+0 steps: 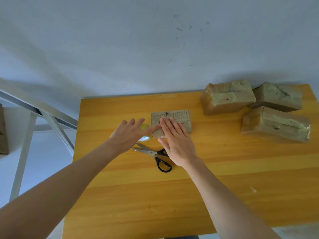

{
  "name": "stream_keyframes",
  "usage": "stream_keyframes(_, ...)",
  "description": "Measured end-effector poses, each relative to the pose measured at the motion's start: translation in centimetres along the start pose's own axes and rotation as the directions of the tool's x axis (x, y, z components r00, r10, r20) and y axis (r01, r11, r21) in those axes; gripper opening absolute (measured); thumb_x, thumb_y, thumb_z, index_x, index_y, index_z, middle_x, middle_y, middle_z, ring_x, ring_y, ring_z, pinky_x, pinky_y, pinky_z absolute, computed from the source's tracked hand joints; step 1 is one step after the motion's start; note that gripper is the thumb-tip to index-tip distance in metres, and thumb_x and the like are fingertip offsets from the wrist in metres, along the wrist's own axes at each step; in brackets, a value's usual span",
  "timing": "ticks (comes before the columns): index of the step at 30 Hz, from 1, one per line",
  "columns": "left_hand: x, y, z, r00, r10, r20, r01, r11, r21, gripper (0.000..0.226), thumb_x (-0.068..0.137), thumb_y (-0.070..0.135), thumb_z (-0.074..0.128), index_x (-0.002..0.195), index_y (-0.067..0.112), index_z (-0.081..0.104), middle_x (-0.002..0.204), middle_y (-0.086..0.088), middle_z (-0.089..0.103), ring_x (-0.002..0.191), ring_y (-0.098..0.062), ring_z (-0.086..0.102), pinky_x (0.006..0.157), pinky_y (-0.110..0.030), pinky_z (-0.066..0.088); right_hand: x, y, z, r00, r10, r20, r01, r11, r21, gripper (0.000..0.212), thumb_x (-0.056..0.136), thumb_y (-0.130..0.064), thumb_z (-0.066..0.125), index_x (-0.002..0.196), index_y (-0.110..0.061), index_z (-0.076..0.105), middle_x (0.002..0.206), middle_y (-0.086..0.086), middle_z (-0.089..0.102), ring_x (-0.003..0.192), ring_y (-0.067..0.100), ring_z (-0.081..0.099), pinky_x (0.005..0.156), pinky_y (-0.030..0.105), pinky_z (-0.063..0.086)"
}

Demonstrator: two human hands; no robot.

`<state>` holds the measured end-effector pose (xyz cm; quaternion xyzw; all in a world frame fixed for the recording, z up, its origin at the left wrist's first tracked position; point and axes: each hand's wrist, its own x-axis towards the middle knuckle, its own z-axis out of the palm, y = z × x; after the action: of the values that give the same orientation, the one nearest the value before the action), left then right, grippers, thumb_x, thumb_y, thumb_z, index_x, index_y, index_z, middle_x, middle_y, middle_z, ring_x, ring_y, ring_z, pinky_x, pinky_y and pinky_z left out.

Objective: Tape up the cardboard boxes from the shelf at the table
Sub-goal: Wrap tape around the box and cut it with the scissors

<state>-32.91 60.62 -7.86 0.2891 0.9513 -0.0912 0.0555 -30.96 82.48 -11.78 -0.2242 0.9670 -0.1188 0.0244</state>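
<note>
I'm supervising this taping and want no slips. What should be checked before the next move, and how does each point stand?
1. Box lies flat on the table: ok.
2. Right hand presses the box with straight fingers: ok.
3. Tape roll within reach, partly under the left hand: ok.
4. Scissors near the hands: ok; blades closed: not ok, they lie parted.
5. Box fully sealed: cannot tell.
6. Three taped boxes apart at the right: ok.

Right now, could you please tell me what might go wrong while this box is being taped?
The scissors lie with blades open close to both wrists; the left hand or right hand could catch them. The box is only pressed by flat fingers, so it might slide.
</note>
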Motion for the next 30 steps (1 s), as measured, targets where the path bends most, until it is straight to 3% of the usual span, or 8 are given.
stream_keyframes(4,0.0,-0.2,-0.7,0.942,-0.291,0.166,0.334,0.786,-0.520,0.067,0.091,0.027,0.064,0.147,0.021,0.029,0.138,-0.003,0.049,0.119,-0.022,0.048,0.088,-0.034,0.046,0.1,0.2,0.3,1.000,-0.023,0.013,0.024,0.995,-0.095,0.062,0.101,-0.052,0.015,0.156,-0.024,0.006,0.164,0.000,0.008,0.151,0.019,0.005,0.122,0.038,0.005)
stream_keyframes(6,-0.2,-0.5,-1.3,0.927,-0.288,0.241,0.375,0.672,-0.639,0.067,0.083,0.050,0.068,0.140,0.025,0.044,0.138,0.004,0.050,0.125,-0.018,0.046,0.097,-0.033,0.041,0.0,0.1,0.4,1.000,-0.028,0.012,0.029,0.993,-0.115,0.060,0.102,-0.051,0.017,0.156,-0.026,0.008,0.164,0.001,0.010,0.151,0.021,0.008,0.122,0.039,0.008)
stream_keyframes(9,-0.2,-0.8,-2.0,0.917,-0.324,0.232,0.379,0.534,-0.755,0.043,0.091,0.044,0.060,0.130,0.026,0.057,0.130,0.005,0.059,0.115,-0.016,0.055,0.092,-0.029,0.042,-0.2,0.2,0.3,1.000,-0.020,0.021,0.022,0.992,-0.126,0.059,0.102,-0.048,0.020,0.155,-0.026,0.014,0.163,0.001,0.016,0.149,0.022,0.015,0.120,0.037,0.007)
stream_keyframes(13,0.2,-1.5,-1.8,0.921,-0.225,0.318,0.388,0.584,-0.713,0.025,0.097,0.037,0.052,0.122,0.036,0.052,0.097,-0.011,0.067,0.068,-0.020,0.059,0.071,-0.039,0.050,0.0,0.1,-0.2,0.999,-0.019,0.044,0.024,0.993,-0.116,0.057,0.102,-0.047,0.021,0.155,-0.024,0.020,0.161,0.002,0.022,0.148,0.022,0.021,0.119,0.035,0.005)
stream_keyframes(20,1.2,-2.7,-1.1,0.885,-0.179,0.430,0.448,0.581,-0.680,0.018,0.096,0.039,0.053,0.113,0.035,0.050,0.104,-0.013,0.066,0.101,-0.035,0.060,0.083,-0.043,0.047,0.4,0.1,-1.0,0.993,-0.024,0.115,0.034,0.996,-0.082,0.058,0.102,-0.048,0.017,0.155,-0.026,0.015,0.163,-0.001,0.014,0.150,0.020,0.013,0.120,0.034,0.001)
stream_keyframes(24,1.5,-2.7,-1.6,0.906,-0.204,0.372,0.422,0.523,-0.741,0.013,0.092,0.029,0.061,0.104,0.028,0.058,0.090,0.006,0.057,0.086,-0.025,0.053,0.072,-0.032,0.040,0.4,-0.1,-1.8,0.998,-0.038,0.042,0.039,0.999,-0.027,0.062,0.101,-0.041,0.037,0.156,-0.023,0.016,0.163,0.008,0.013,0.150,0.024,0.014,0.122,0.040,0.013)
stream_keyframes(28,1.4,-3.1,-1.4,0.911,-0.223,0.348,0.413,0.512,-0.754,0.013,0.088,0.030,0.067,0.099,0.030,0.061,0.103,0.002,0.059,0.096,-0.025,0.054,0.077,-0.033,0.041,-1.9,-0.3,-1.1,0.940,-0.283,-0.189,0.265,0.957,-0.114,0.038,0.086,-0.017,0.067,0.122,-0.010,0.057,0.116,0.014,0.061,0.098,0.026,0.060,0.086,0.038,0.052)
stream_keyframes(30,1.3,-3.1,-1.3,0.907,-0.226,0.354,0.420,0.501,-0.756,0.015,0.088,0.030,0.067,0.102,0.031,0.061,0.109,0.003,0.056,0.103,-0.019,0.050,0.079,-0.030,0.035,-3.3,-0.6,-0.1,0.954,-0.288,-0.077,0.282,0.956,-0.080,0.021,0.083,-0.016,0.072,0.100,-0.006,0.064,0.095,0.008,0.061,0.078,0.025,0.062,0.070,0.035,0.052)
